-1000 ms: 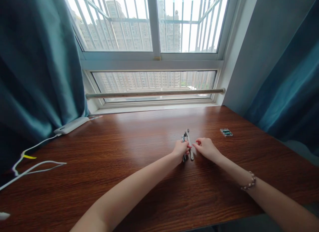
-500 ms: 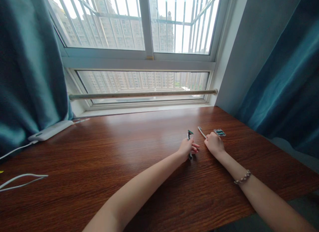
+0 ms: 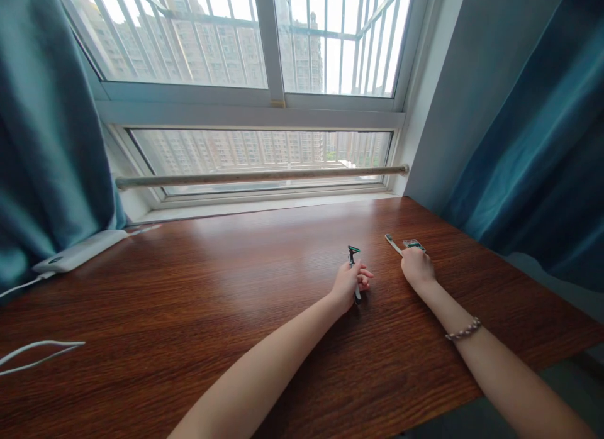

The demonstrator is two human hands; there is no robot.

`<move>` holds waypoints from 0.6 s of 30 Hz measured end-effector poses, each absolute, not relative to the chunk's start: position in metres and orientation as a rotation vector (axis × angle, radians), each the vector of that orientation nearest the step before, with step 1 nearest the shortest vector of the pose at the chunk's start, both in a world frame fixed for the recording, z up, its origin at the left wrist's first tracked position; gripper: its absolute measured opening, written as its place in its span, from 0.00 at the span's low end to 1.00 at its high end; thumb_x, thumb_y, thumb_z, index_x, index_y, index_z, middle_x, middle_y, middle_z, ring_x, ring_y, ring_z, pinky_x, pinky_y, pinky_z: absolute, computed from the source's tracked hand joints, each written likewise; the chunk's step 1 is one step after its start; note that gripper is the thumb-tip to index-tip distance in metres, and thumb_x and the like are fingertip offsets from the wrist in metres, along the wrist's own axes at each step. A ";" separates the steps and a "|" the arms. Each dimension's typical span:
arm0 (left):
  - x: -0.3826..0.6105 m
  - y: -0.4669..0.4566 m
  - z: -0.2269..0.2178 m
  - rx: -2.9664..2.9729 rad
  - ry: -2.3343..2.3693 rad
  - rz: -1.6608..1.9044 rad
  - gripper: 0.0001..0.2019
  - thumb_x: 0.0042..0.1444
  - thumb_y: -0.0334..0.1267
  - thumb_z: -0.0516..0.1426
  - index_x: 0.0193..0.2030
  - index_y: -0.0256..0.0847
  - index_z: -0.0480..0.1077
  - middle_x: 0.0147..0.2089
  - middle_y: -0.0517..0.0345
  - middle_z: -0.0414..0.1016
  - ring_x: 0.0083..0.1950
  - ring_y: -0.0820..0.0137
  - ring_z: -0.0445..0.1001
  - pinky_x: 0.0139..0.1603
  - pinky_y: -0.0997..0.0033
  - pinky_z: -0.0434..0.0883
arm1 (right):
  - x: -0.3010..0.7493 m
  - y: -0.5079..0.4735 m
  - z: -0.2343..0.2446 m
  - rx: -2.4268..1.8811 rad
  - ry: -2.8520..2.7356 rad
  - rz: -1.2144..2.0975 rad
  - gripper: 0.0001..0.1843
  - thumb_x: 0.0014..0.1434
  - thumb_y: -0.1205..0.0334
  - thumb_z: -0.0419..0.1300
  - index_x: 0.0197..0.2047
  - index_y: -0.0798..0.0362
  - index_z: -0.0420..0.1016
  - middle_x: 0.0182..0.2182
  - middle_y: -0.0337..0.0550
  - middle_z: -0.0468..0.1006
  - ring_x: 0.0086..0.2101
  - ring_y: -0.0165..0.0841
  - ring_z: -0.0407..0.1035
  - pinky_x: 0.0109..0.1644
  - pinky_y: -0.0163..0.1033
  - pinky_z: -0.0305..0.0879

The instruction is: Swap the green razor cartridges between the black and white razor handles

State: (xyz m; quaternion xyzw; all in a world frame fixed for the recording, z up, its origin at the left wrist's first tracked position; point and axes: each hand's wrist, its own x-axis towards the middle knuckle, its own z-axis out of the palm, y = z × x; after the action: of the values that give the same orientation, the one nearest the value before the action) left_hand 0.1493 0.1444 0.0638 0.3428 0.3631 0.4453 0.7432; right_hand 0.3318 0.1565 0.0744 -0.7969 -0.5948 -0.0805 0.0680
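Note:
A razor (image 3: 357, 294) is held upright in my left hand (image 3: 348, 282), its green-and-black head above the fingers and its handle end below them. My right hand (image 3: 418, 268), to the right of it, is closed around a white toothbrush (image 3: 394, 244). The bristle end points away toward the window, and the hand covers the rest of the handle. Just beyond my right knuckles lies a small clear pack with dark green contents (image 3: 415, 244), partly hidden by the hand. I cannot tell whether the hand touches it. A beaded bracelet (image 3: 465, 330) is on my right wrist.
The brown wooden table (image 3: 189, 300) runs back to the window sill. A white power strip (image 3: 82, 251) with a cable lies at the far left by a blue curtain (image 3: 51, 124). A looped white cable (image 3: 42, 348) lies nearer. A rail (image 3: 264, 175) crosses the window.
My right hand has moved right with the toothbrush and now covers part of the clear pack. My left hand still holds the razor, nearly in place. The view has shifted slightly.

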 end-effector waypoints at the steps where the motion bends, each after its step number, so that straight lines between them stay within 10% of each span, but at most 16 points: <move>1: 0.149 0.145 0.063 0.747 0.795 0.985 0.08 0.57 0.39 0.49 0.33 0.36 0.57 0.23 0.56 0.68 0.16 0.81 0.59 0.22 0.77 0.63 | 0.335 0.157 0.075 -2.415 -1.772 -0.230 0.17 0.57 0.71 0.45 0.37 0.58 0.75 0.35 0.56 0.71 0.34 0.42 0.70 0.35 0.40 0.65; 8: 0.150 0.145 0.060 0.722 0.794 1.062 0.14 0.55 0.47 0.49 0.30 0.42 0.48 0.20 0.66 0.62 0.12 0.84 0.48 0.14 0.83 0.47 | 0.350 0.158 0.078 -2.484 -1.638 -0.184 0.15 0.55 0.71 0.48 0.37 0.57 0.75 0.35 0.57 0.72 0.35 0.43 0.70 0.35 0.40 0.65; 18: 0.150 0.139 0.065 0.721 0.746 1.100 0.15 0.56 0.49 0.46 0.26 0.39 0.52 0.18 0.62 0.61 0.12 0.82 0.50 0.14 0.78 0.50 | 0.361 0.156 0.080 -2.530 -1.537 -0.109 0.15 0.53 0.70 0.50 0.39 0.56 0.75 0.35 0.59 0.73 0.36 0.46 0.70 0.35 0.43 0.66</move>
State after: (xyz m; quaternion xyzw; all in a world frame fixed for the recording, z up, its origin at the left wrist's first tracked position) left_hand 0.1496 0.1394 0.0646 0.3269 0.3384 0.4992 0.7276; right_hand 0.3610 0.1559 0.0799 -0.8506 -0.5167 -0.0367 0.0896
